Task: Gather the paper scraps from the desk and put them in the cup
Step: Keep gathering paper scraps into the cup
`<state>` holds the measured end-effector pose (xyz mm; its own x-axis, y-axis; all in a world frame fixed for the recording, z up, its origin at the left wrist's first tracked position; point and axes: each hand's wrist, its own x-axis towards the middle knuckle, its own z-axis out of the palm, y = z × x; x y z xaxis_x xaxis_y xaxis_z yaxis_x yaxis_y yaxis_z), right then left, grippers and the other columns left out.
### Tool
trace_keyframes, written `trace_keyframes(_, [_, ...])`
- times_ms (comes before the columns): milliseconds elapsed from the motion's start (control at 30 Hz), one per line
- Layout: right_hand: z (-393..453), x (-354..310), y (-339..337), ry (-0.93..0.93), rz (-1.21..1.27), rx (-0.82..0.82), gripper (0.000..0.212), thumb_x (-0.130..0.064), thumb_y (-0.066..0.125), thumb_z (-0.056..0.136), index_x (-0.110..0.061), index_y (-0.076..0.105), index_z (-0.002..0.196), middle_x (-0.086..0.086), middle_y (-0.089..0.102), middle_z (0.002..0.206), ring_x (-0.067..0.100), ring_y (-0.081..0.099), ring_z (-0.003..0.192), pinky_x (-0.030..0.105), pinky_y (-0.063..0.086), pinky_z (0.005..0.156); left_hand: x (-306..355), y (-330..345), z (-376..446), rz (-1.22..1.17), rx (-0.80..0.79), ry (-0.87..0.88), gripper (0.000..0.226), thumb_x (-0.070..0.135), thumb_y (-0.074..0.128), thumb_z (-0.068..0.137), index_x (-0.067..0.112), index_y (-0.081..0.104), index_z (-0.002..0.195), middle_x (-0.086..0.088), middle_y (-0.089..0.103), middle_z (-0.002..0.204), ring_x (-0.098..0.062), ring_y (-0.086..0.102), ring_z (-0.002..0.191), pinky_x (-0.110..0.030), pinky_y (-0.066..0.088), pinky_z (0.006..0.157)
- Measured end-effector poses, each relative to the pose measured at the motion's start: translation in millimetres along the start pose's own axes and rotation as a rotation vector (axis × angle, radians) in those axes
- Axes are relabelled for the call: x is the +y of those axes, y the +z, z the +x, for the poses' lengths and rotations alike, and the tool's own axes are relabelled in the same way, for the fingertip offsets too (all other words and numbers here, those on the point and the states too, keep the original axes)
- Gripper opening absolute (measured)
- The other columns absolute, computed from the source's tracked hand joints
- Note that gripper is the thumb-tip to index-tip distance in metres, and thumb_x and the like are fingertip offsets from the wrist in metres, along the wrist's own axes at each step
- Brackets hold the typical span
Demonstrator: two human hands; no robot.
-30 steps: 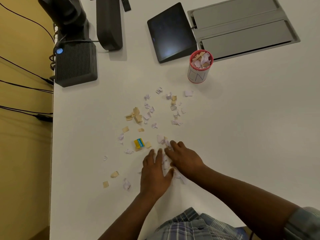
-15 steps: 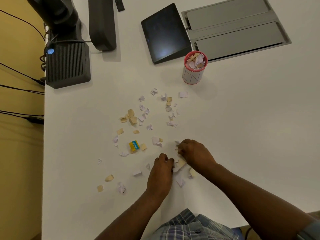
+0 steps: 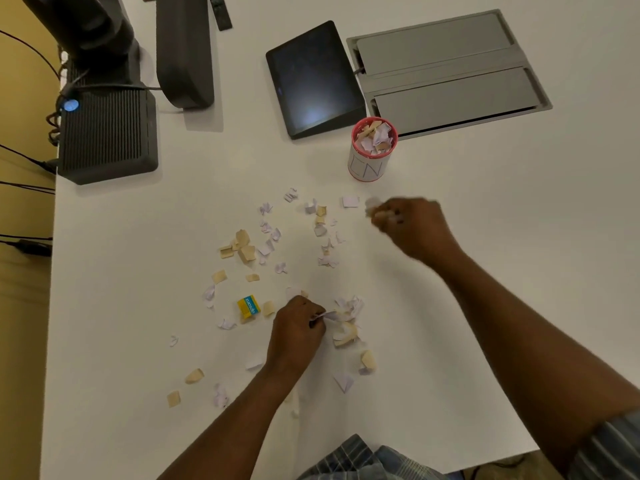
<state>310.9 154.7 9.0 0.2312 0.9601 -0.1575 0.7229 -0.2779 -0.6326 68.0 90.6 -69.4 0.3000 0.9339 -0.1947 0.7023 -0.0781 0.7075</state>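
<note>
Several white and tan paper scraps (image 3: 266, 244) lie scattered over the white desk (image 3: 138, 306). A red-rimmed white cup (image 3: 370, 157) stands behind them, filled with scraps. My right hand (image 3: 412, 226), blurred by motion, is raised in front of the cup and to its right, with its fingers curled round a small bunch of scraps (image 3: 373, 206). My left hand (image 3: 298, 327) rests low on the desk and pinches a white scrap (image 3: 327, 315) at the edge of a small pile (image 3: 346, 320).
A yellow and blue eraser-like block (image 3: 248, 306) lies among the scraps. A dark tablet (image 3: 311, 81) and a grey cable hatch (image 3: 446, 71) sit behind the cup. A black ribbed box (image 3: 107, 136) and stands occupy the back left, near the desk's left edge.
My right hand has lifted off the pile near me and swung up toward the cup with scraps in its fingers. My left hand stayed by the pile and pinched a scrap.
</note>
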Motion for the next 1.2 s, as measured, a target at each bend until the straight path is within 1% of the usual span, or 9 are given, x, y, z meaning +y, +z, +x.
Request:
trace_keyframes(167, [76.1,-12.0,-29.6,-0.068,-0.213,0.13,0.025,-0.019,0.051,0.093,-0.004,0.071,0.093,0.016,0.073,0.094,0.027,0.067,0.079,0.029,0.052,0.075,-3.2,-11.5,2.4,-0.032,-0.001,-0.099,0.016,0.001,0.07,0.075,0.015,0.074,0.083,0.005,0.064,0.082,-0.002,0.056,0.073,-0.012,0.047,0.066])
trace_keyframes(233, [103.8,-12.3,-34.3,-0.11,-0.322,0.142,0.025,-0.018,0.053,0.094,0.001,0.068,0.098,0.019,0.071,0.095,0.029,0.067,0.079,0.029,0.05,0.075,-3.8,-15.1,0.8,-0.024,0.003,-0.101,0.016,0.001,0.07,0.075,0.015,0.073,0.081,0.006,0.064,0.081,-0.001,0.055,0.073,-0.006,0.044,0.066])
trace_keyframes(400, [152.8,-17.7,-23.9,-0.097,-0.567,-0.065,0.043,-0.026,0.07,0.084,0.001,0.059,0.116,0.02,0.065,0.107,0.033,0.063,0.096,0.037,0.048,0.09,-2.4,-21.4,-4.3,0.001,0.023,-0.09,0.016,-0.001,0.072,0.074,0.013,0.073,0.083,0.006,0.062,0.081,-0.001,0.053,0.072,-0.005,0.043,0.065])
trace_keyframes(533, [173.0,-23.8,-8.2,-0.006,-0.762,-0.239,0.042,-0.021,0.07,0.082,0.003,0.059,0.115,0.018,0.06,0.094,0.031,0.058,0.088,0.036,0.048,0.081,-1.2,-27.0,-7.0,0.002,0.04,-0.088,0.016,-0.001,0.073,0.073,0.01,0.073,0.086,-0.004,0.067,0.083,-0.011,0.059,0.072,-0.013,0.045,0.066])
trace_keyframes(667, [186.9,-27.8,2.1,0.064,-0.857,-0.331,0.039,-0.012,0.069,0.082,0.002,0.057,0.117,0.014,0.051,0.078,0.029,0.051,0.079,0.034,0.044,0.072,1.5,-31.3,-7.7,-0.005,0.046,-0.095,0.016,0.0,0.073,0.074,0.011,0.073,0.086,-0.002,0.066,0.082,-0.011,0.06,0.07,-0.012,0.046,0.065])
trace_keyframes(733, [191.3,-29.1,5.7,0.094,-0.892,-0.356,0.042,-0.011,0.069,0.081,0.001,0.056,0.119,0.014,0.05,0.079,0.028,0.05,0.079,0.035,0.045,0.074,3.1,-32.8,-6.8,0.002,0.037,-0.091,0.016,0.001,0.073,0.074,0.011,0.074,0.087,0.0,0.066,0.083,-0.006,0.058,0.07,-0.006,0.044,0.065])
trace_keyframes(867, [193.8,-26.7,9.2,0.062,-0.894,-0.389,0.037,-0.011,0.065,0.086,0.003,0.056,0.119,0.02,0.059,0.104,0.033,0.058,0.098,0.038,0.048,0.086,7.5,-33.4,-2.4,0.007,0.02,-0.087,0.017,0.001,0.073,0.075,0.01,0.074,0.089,0.003,0.064,0.084,0.002,0.054,0.069,-0.001,0.042,0.065])
trace_keyframes(967, [194.0,-26.7,4.3,0.055,-0.847,-0.392,0.042,-0.013,0.064,0.087,0.001,0.053,0.125,0.021,0.059,0.116,0.036,0.057,0.108,0.04,0.047,0.091,11.1,-33.1,1.4,0.014,0.013,-0.073,0.016,0.001,0.073,0.075,0.009,0.074,0.089,-0.001,0.065,0.084,-0.003,0.056,0.07,-0.005,0.043,0.065])
trace_keyframes(1200, [171.0,-39.5,-28.8,-0.135,-0.745,-0.252,0.046,-0.018,0.071,0.082,-0.006,0.058,0.125,0.02,0.062,0.114,0.037,0.059,0.103,0.042,0.049,0.082,15.1,-32.1,11.5,0.057,-0.001,-0.002,0.016,0.001,0.073,0.075,0.009,0.075,0.088,-0.001,0.066,0.085,-0.001,0.054,0.072,0.002,0.038,0.069])
